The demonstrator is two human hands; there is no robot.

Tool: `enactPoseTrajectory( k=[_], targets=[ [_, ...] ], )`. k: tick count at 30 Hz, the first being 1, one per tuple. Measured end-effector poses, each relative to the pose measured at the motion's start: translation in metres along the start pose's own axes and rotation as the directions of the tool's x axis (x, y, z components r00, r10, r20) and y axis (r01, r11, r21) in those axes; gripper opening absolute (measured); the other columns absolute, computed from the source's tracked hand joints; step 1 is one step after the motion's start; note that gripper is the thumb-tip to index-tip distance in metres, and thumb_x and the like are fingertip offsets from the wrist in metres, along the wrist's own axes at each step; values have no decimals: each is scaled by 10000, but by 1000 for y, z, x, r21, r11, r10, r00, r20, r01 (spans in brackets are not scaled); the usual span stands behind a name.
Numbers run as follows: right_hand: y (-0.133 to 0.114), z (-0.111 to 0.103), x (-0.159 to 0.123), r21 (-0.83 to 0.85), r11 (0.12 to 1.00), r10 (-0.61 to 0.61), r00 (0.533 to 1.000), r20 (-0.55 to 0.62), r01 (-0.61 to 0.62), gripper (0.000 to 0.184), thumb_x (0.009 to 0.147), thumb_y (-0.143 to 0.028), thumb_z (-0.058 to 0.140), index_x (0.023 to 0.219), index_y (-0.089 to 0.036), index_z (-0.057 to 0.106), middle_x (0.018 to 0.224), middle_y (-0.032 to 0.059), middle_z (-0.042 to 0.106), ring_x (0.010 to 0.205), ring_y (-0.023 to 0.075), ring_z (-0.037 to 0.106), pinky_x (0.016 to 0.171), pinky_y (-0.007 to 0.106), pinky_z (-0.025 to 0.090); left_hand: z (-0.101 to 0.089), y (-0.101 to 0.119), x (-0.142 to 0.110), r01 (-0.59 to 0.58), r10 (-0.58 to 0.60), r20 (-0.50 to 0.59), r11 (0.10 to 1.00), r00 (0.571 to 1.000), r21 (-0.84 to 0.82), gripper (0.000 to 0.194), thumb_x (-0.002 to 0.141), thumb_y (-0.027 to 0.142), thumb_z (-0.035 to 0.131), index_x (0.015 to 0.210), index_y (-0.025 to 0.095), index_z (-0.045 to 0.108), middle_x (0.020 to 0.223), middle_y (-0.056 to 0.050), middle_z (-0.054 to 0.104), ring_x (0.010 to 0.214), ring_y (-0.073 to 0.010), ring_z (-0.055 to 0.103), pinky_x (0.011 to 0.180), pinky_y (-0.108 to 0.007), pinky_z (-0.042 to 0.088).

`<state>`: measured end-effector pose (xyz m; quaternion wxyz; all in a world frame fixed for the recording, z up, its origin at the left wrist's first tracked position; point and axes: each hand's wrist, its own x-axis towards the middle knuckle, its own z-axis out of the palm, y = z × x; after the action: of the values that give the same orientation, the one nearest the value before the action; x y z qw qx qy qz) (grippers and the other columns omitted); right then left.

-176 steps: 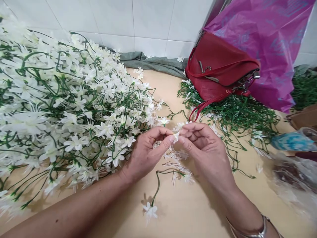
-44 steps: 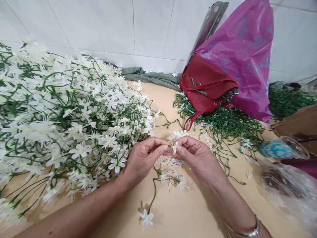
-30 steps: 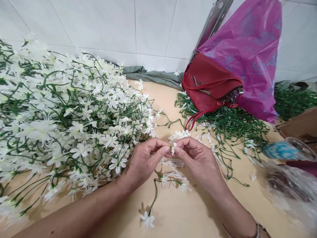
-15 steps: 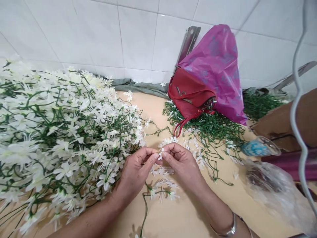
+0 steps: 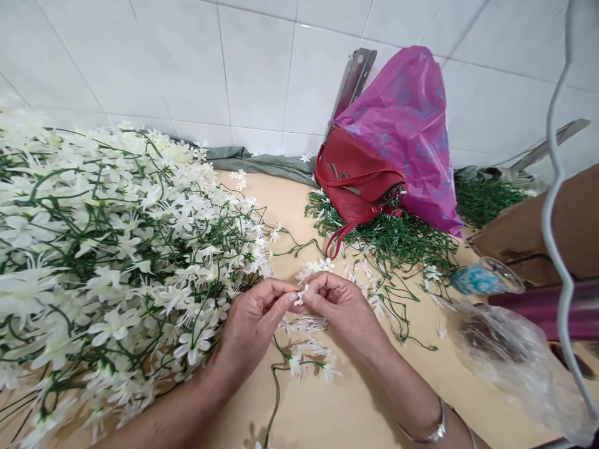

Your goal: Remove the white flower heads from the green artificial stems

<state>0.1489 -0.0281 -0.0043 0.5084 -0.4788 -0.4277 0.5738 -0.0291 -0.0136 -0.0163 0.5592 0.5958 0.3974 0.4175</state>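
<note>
Between their fingertips, my left hand [image 5: 259,321] and my right hand [image 5: 344,305] pinch a small white artificial flower [image 5: 302,295]. Both hands are closed, with thumbs and forefingers meeting at the petals. Just behind the fingers lie more loose white petals [image 5: 319,267]. Below the hands, a green stem [image 5: 276,390] with white blossoms rests on the table, beside a little heap of thin white stamens [image 5: 311,324]. A big pile of white artificial flowers on green stems [image 5: 116,268] reaches up to my left hand.
A red handbag [image 5: 350,168] and a purple plastic bag [image 5: 412,125] lie on green stems [image 5: 397,240] near the tiled wall. To the right are a blue-and-white cup [image 5: 480,280], a clear plastic bag [image 5: 510,349], a brown box [image 5: 538,218] and a hanging grey cable [image 5: 555,218].
The view has shifted slightly. Both hands stay together at the small flower, which has turned a little between the fingertips.
</note>
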Motion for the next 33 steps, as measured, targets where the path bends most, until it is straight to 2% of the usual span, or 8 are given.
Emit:
enactPoseTrajectory(
  k=[6, 15, 23, 26, 30, 33],
  targets=[
    [-2, 4, -2, -13, 1000, -8, 1000, 17, 8, 326, 704, -409, 935, 723, -194, 690, 749, -7, 660, 710, 151, 640, 711, 297, 559, 0, 4, 1, -20, 21, -13, 994, 1000, 105, 186, 991, 337, 632, 957, 187, 737, 825, -24, 785, 791, -166, 742, 754, -246, 547],
    [1, -2, 2, 17, 998, 59, 998, -17, -59, 368, 683, -450, 945, 780, -197, 695, 704, -20, 649, 682, 151, 642, 734, 323, 567, 3, 2, -1, -26, 25, 19, 998, 999, 62, 203, 1011, 338, 591, 1040, 184, 719, 905, -36, 808, 869, -178, 762, 840, -278, 570],
    [-1, 0, -1, -65, 997, 41, 999, 24, -39, 368, 729, -472, 908, 774, -196, 668, 726, -10, 667, 700, 165, 669, 699, 306, 538, 0, 0, -2, -42, 41, 5, 983, 999, 177, 206, 1016, 349, 588, 992, 189, 715, 846, -25, 792, 811, -172, 749, 766, -265, 555],
    [1, 1, 0, -71, 996, 45, 999, 5, -45, 369, 729, -470, 909, 771, -197, 664, 730, -9, 670, 714, 167, 672, 713, 310, 543, 0, 2, -1, -53, 55, -3, 979, 998, 198, 192, 1013, 331, 585, 979, 191, 712, 829, -22, 790, 787, -167, 746, 744, -257, 545],
    [4, -2, 2, -24, 997, 72, 997, 16, -71, 363, 707, -456, 928, 787, -206, 678, 722, -21, 664, 711, 162, 671, 753, 332, 568, 3, 2, 0, -46, 47, -2, 987, 999, 157, 196, 1014, 331, 580, 1005, 182, 707, 831, -30, 792, 797, -174, 760, 755, -261, 556],
    [1, -9, 3, 40, 997, 63, 994, 86, -67, 322, 718, -408, 932, 853, -217, 712, 774, -22, 689, 745, 154, 691, 790, 331, 578, 6, -1, -1, -41, 41, 19, 999, 999, 23, 184, 1015, 321, 582, 1091, 175, 664, 924, -47, 796, 862, -183, 774, 805, -283, 581]
  ],
)
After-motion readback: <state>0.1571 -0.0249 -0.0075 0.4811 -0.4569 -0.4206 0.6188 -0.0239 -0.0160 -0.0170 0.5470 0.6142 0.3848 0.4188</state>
